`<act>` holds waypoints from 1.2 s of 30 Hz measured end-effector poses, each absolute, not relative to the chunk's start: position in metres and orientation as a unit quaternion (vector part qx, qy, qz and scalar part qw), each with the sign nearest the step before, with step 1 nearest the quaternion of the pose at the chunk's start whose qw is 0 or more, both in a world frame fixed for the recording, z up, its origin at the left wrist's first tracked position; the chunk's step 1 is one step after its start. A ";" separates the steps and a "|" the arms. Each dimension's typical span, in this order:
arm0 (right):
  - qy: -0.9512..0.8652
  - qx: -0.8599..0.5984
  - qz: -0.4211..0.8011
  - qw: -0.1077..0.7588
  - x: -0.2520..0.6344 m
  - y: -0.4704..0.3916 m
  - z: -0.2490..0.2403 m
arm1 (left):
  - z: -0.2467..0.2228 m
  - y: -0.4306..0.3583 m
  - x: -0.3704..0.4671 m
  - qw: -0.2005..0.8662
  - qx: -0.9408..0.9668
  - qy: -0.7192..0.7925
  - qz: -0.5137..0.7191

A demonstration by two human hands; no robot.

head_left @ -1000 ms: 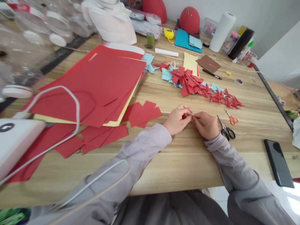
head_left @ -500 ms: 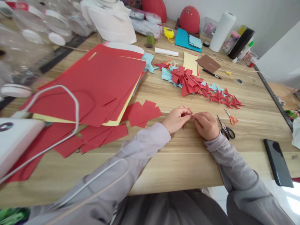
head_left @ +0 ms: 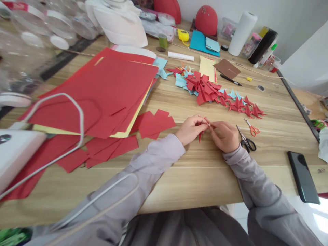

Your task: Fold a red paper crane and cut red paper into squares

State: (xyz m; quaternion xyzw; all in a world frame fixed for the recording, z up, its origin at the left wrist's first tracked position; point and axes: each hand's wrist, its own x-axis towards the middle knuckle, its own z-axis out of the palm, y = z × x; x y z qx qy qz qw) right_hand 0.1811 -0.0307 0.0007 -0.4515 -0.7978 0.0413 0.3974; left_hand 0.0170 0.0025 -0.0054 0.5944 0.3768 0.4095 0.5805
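Note:
A small folded piece of red paper [head_left: 200,137] is between my hands, one pointed end sticking down below my left fingers. My left hand [head_left: 191,130] is closed on it in a pinch. My right hand [head_left: 226,136] pinches at its right end, fingertips meeting those of the left; most of the paper is hidden by the fingers. Beyond the hands lies a pile of folded red paper cranes [head_left: 238,103] with larger red folded pieces [head_left: 205,89] and some light blue ones. Cut red paper pieces [head_left: 156,125] lie left of my left hand.
Black-handled scissors [head_left: 248,142] and small orange scissors [head_left: 253,130] lie just right of my right hand. Large red sheets [head_left: 102,92] are stacked at left beneath a white bent frame [head_left: 81,118]. A phone [head_left: 303,177] rests near the right front edge. A pen [head_left: 230,80] lies farther back.
My fingers have shifted slightly on the folded red paper, and its lower point has turned a little. The whole view has drifted by a few pixels. Other things stay put.

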 end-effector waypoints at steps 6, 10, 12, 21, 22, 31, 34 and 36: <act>-0.513 -0.544 0.491 0.447 0.179 -0.026 0.004 | -0.010 -0.002 0.019 0.467 0.685 0.373 0.416; -0.458 -0.529 0.561 0.443 0.181 -0.023 0.007 | -0.012 -0.006 0.019 0.427 0.724 0.353 0.411; -0.462 -0.528 0.566 0.433 0.181 -0.023 0.009 | -0.012 -0.006 0.019 0.405 0.733 0.352 0.417; -0.480 -0.517 0.574 0.415 0.183 -0.024 0.007 | -0.014 -0.005 0.017 0.353 0.766 0.343 0.414; -0.481 -0.516 0.575 0.413 0.183 -0.024 0.007 | -0.014 -0.005 0.018 0.352 0.767 0.343 0.412; -0.505 -0.521 0.555 0.407 0.181 -0.025 0.011 | -0.012 -0.005 0.018 0.376 0.756 0.360 0.397; -0.495 -0.521 0.566 0.403 0.181 -0.025 0.011 | -0.011 -0.005 0.018 0.382 0.753 0.360 0.397; -0.491 -0.521 0.573 0.399 0.182 -0.025 0.011 | -0.010 -0.006 0.018 0.388 0.751 0.361 0.395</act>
